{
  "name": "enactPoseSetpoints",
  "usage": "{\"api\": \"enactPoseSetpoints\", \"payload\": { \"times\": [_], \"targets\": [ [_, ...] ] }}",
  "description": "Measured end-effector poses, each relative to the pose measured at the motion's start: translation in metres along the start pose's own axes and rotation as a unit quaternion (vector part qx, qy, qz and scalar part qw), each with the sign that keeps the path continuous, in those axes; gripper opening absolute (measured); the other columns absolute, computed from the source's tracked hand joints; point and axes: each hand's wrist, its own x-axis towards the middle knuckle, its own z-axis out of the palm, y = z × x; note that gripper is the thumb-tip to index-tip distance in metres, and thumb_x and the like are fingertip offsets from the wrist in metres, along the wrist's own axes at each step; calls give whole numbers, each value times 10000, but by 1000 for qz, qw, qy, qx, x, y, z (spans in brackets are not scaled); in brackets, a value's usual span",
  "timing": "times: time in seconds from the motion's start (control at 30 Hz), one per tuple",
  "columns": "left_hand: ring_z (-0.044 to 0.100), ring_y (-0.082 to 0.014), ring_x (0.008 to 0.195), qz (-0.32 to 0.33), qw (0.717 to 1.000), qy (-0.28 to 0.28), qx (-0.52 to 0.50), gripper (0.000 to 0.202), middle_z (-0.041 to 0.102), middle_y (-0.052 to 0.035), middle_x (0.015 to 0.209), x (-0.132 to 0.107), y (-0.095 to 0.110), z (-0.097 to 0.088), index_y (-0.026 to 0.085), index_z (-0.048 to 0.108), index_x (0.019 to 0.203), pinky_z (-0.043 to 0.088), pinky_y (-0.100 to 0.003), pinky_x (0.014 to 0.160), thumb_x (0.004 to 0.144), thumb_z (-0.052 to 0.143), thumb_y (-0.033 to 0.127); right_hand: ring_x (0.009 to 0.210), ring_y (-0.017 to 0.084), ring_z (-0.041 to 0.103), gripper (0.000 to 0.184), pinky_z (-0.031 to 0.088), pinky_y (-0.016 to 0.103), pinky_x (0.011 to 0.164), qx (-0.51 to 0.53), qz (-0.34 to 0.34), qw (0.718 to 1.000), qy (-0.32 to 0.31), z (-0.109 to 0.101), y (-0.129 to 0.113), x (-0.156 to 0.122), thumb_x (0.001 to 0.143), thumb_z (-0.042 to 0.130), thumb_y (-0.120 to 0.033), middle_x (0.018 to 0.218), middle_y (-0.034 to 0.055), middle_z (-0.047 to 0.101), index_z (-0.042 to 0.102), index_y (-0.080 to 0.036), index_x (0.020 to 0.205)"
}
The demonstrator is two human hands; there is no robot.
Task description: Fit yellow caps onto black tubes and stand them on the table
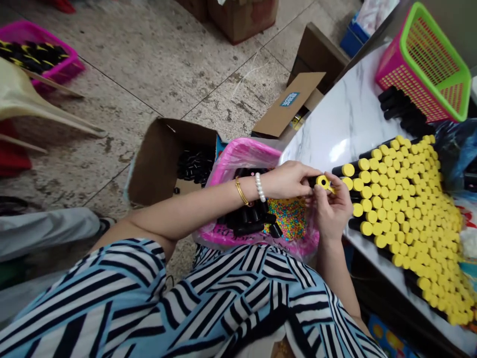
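My left hand (292,181) reaches across from the left and grips a black tube (313,182), whose yellow ring-shaped end (322,182) with a dark hole faces up. At that end, the closed fingers of my right hand (334,206) pinch a small yellow piece (331,189), partly hidden by the fingers. Both hands meet above the right side of a pink basket (238,149) lined with clear plastic. Inside it lie black tubes (248,216) and many small coloured beads (288,216), partly covered by my left forearm.
On the marble-patterned table (328,119) to the right stand packed rows of yellow-capped black tubes (406,199). Behind them are loose black tubes (402,109) and a green-rimmed pink basket (425,64). A cardboard box (149,164) with black pieces sits on the floor; another person's leg (48,231) shows at left.
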Motion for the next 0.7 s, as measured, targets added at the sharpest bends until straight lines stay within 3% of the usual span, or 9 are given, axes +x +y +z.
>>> {"api": "enactPoseSetpoints", "payload": {
  "times": [0.17, 0.4, 0.57, 0.7],
  "targets": [
    [680, -120, 719, 20, 997, 61, 45, 392, 766, -5, 776, 1, 1, 8, 192, 787, 1033, 476, -226, 694, 778, 530, 42, 509, 122, 633, 365, 599, 271, 531, -7, 14, 1000, -4, 0, -1, 0, 897, 726, -330, 679, -54, 643, 634, -259, 1243],
    [665, -115, 712, 4, 998, 59, 32, 414, 770, -2, 788, 2, -1, 5, 198, 793, 1024, 464, -212, 670, 745, 521, 60, 518, 130, 653, 372, 609, 273, 539, -7, 26, 1000, -10, 0, -3, 2, 880, 748, -324, 684, -54, 671, 629, -259, 1226],
    [594, -98, 611, -47, 998, 30, -30, 258, 705, 1, 652, 8, 9, -1, 160, 794, 873, 449, -206, 620, 861, 552, 247, 569, 130, 680, 342, 620, 274, 570, 15, 28, 999, -31, -4, -5, 2, 885, 745, -305, 752, -43, 692, 631, -271, 1206],
    [599, -110, 672, -64, 996, 46, -28, 265, 712, -31, 693, 16, 11, 3, 133, 783, 860, 473, -224, 672, 888, 607, 329, 611, 127, 687, 321, 638, 296, 621, 6, 32, 998, -47, -7, 2, 3, 903, 724, -299, 820, -35, 699, 629, -289, 1210]
  ]
}}
